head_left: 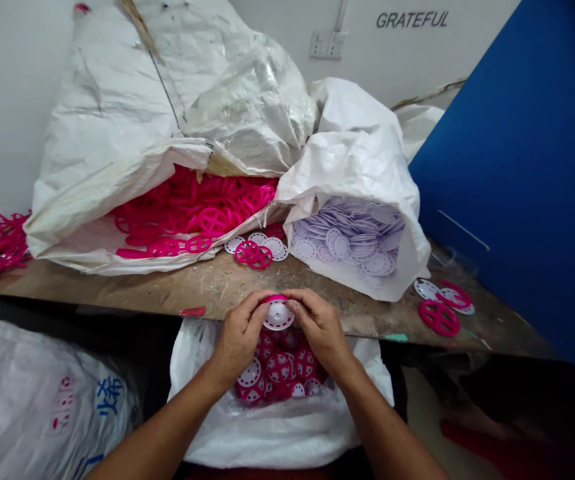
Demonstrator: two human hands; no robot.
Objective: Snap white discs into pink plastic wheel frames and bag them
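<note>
Between them, my left hand [240, 333] and my right hand [320, 327] pinch a white plastic disc [279, 316] with a pink rim piece [276, 298] along its upper edge. Fingers and thumbs of both hands are closed on its two sides, at the table's front edge. Right below is an open white sack [272, 433], holding many joined pink-and-white discs [278, 367]. Past my hands, a few white discs [276, 249] and pink spoked rings [253, 255] lie on the table.
A large white sack [92, 193] spills pink rings [202, 200] on the table [187, 287]. Beside it, another sack [357, 147] holds pale discs [352, 233]. Loose pieces [440, 317] lie right, near a blue panel [522, 173]. A stuffed bag [32, 393] stands lower left.
</note>
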